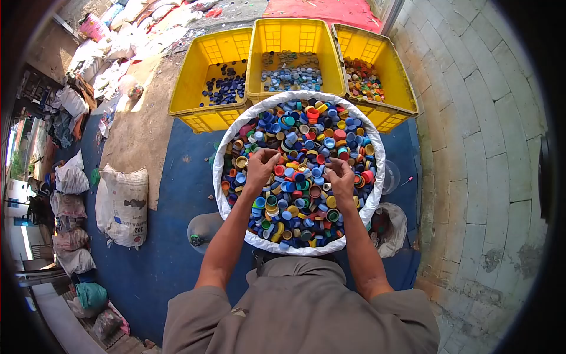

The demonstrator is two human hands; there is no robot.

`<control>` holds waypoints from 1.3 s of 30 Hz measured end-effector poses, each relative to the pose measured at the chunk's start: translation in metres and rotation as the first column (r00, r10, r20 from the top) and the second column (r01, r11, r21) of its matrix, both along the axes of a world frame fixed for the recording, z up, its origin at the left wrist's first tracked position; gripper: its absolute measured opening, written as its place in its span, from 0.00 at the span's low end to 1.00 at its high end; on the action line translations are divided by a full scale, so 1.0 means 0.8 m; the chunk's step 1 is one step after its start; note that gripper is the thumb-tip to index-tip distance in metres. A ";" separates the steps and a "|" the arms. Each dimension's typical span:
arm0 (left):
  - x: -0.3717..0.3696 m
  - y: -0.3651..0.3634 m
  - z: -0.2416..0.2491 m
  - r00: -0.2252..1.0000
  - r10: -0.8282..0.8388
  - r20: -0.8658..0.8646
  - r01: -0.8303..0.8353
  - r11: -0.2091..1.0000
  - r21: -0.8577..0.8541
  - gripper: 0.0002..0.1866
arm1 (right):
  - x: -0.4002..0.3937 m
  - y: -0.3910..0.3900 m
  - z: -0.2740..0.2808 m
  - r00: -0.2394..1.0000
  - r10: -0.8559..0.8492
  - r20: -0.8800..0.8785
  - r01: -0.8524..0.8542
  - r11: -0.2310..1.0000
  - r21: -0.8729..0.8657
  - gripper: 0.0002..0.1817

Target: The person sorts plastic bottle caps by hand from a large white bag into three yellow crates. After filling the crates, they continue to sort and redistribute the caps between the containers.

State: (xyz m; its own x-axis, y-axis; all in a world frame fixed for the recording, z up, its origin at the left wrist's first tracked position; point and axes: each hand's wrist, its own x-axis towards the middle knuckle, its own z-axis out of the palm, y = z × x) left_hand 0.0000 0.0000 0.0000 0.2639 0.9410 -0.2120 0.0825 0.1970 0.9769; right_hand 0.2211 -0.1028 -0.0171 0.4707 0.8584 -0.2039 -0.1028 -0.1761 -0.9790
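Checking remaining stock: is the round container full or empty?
Looks full: in the container, caps spread across the whole opening, with no floor showing. Depth beneath: cannot tell.

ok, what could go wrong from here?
Spill: the multicoloured round plastic caps spread right up to the white fabric rim; reaching in might knock some out.

Mix-up: the left yellow plastic crate has dark-blue caps, the middle yellow plastic crate lighter blue caps; similar shades could get swapped.
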 end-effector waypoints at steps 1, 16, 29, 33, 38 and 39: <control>0.000 -0.023 -0.002 1.000 0.022 -0.008 -0.022 0.999 0.031 0.20 | -0.006 -0.019 0.004 0.981 -0.004 0.191 -0.004 0.999 0.043 0.16; -0.011 -0.106 -0.054 0.796 0.046 -0.603 0.336 0.796 0.503 0.51 | -0.062 -0.145 -0.031 0.861 0.098 0.499 -0.082 0.995 -0.055 0.15; -0.006 -0.105 -0.046 0.997 0.036 -0.075 -0.019 0.976 0.216 0.43 | -0.062 -0.148 -0.025 0.884 0.100 0.457 -0.087 0.995 -0.050 0.15; -0.024 -0.113 -0.037 0.906 0.186 0.381 -0.136 0.979 -0.153 0.32 | -0.060 -0.132 -0.021 0.874 0.116 0.472 -0.098 0.993 -0.063 0.15; -0.063 -0.132 -0.039 0.652 0.333 0.681 -0.029 0.909 -0.417 0.27 | -0.059 -0.098 -0.003 0.783 0.173 0.598 -0.151 0.985 -0.087 0.18; -0.069 -0.139 -0.029 0.641 0.389 0.661 -0.043 0.879 -0.475 0.24 | -0.060 -0.091 -0.005 0.768 0.170 0.618 -0.169 0.984 -0.059 0.20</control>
State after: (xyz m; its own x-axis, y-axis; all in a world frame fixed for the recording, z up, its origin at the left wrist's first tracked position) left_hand -0.0549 -0.1116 -0.0235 0.2912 0.8709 -0.3959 -0.7038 0.4753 0.5279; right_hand 0.1733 -0.1755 -0.0214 0.3420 0.9363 0.0798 0.5555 -0.1329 -0.8208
